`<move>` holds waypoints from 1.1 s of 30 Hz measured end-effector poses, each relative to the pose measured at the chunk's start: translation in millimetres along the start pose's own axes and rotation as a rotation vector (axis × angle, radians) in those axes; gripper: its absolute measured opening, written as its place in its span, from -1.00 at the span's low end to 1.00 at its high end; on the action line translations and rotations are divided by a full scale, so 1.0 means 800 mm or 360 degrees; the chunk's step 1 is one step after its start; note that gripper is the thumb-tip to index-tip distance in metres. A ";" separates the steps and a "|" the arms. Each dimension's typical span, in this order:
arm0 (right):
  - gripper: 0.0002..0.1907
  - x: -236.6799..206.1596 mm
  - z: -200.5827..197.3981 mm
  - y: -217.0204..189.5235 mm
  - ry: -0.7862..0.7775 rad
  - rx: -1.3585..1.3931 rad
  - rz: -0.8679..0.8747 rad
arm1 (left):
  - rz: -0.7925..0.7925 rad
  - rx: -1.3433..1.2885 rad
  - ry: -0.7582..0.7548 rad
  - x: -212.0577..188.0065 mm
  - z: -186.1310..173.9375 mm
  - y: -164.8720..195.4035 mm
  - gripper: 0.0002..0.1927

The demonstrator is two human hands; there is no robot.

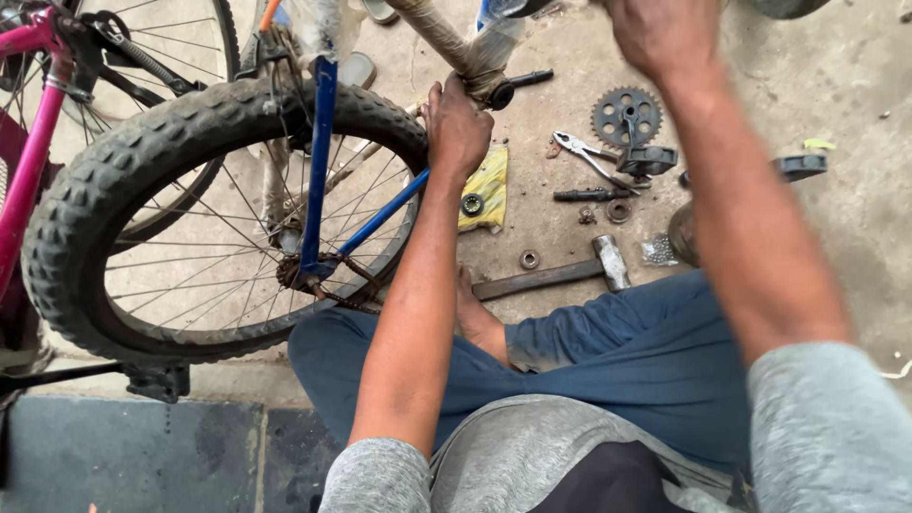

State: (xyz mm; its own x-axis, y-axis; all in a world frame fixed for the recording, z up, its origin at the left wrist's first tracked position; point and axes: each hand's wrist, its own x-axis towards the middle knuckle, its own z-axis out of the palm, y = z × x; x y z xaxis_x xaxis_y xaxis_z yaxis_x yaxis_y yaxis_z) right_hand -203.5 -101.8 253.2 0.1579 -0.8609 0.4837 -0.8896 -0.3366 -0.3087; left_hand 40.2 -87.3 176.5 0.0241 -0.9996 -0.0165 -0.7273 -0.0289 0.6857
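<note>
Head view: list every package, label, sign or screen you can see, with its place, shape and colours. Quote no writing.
Yellow packet: flat crumpled pouch on the ground beside the left hand, yellow with dark print, a small black ring lying on it.
Clear bag: small see-through pouch by the hammer head, holding what look like tiny metal parts.
Frame wrap: pale plastic film round the bicycle tube, with a blue and white patch.
No signs or screens.

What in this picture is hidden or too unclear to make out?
- Right hand: head view, blurred and cut off by the top edge, so what it holds is unclear.
- Left hand: its fingers wrap the bike frame, hiding the grip.
- Frame: upper part runs past the top edge.
- Small parts by the hammer: too small to identify.
- Pink bike: cut off at the left edge.
</note>
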 end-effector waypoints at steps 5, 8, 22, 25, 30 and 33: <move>-0.82 -0.117 0.135 -0.027 -0.0440 0.1433 0.1496 | 0.0094 -0.0129 0.0048 0.007 0.002 -0.012 -0.26; -0.78 -0.178 0.174 -0.053 -0.0415 0.0833 0.1347 | 0.0141 -0.0149 0.0047 0.009 0.003 -0.019 -0.27; -0.51 -0.029 0.126 -0.108 -0.0689 0.2057 0.1733 | 0.0214 -0.0245 0.0102 0.008 0.001 -0.017 -0.25; -0.63 -0.037 0.135 -0.102 -0.0571 0.2016 0.1485 | 0.0177 -0.0219 0.0075 0.008 0.001 -0.017 -0.28; -0.66 -0.057 0.148 -0.099 0.0165 0.0254 0.0106 | 0.0145 -0.0249 0.0006 0.011 0.001 -0.018 -0.23; -0.68 -0.068 0.146 -0.098 -0.0068 0.0297 0.0173 | 0.0129 -0.0245 0.0005 0.011 -0.001 -0.014 -0.25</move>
State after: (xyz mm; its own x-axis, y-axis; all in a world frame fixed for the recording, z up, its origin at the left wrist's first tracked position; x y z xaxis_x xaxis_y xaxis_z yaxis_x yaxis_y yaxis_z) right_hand -92.2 -73.1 155.9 0.0872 -0.9099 0.4056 -0.8081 -0.3026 -0.5054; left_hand 49.6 -95.8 169.3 -0.0281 -0.9986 0.0453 -0.6136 0.0530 0.7879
